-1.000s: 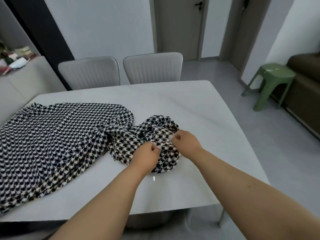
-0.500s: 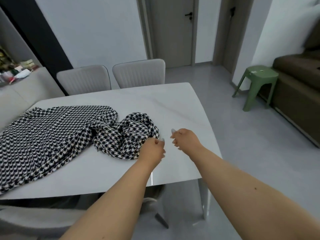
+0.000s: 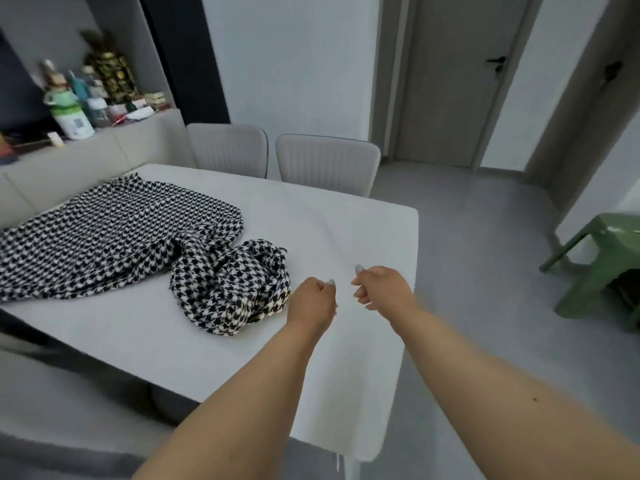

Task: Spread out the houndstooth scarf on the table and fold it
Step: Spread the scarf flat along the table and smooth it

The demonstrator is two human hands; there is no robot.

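Left hand curled, touching the bunched end of the scarf; whether it pinches cloth, cannot tell. Right hand loosely curled, holding nothing, over the table near its right edge. Scarf's flat part runs toward the far left corner. Advice: find both corners of the bunch, draw them rightward evenly.

Two grey chairs behind table; closed door; green stool; grey floor.
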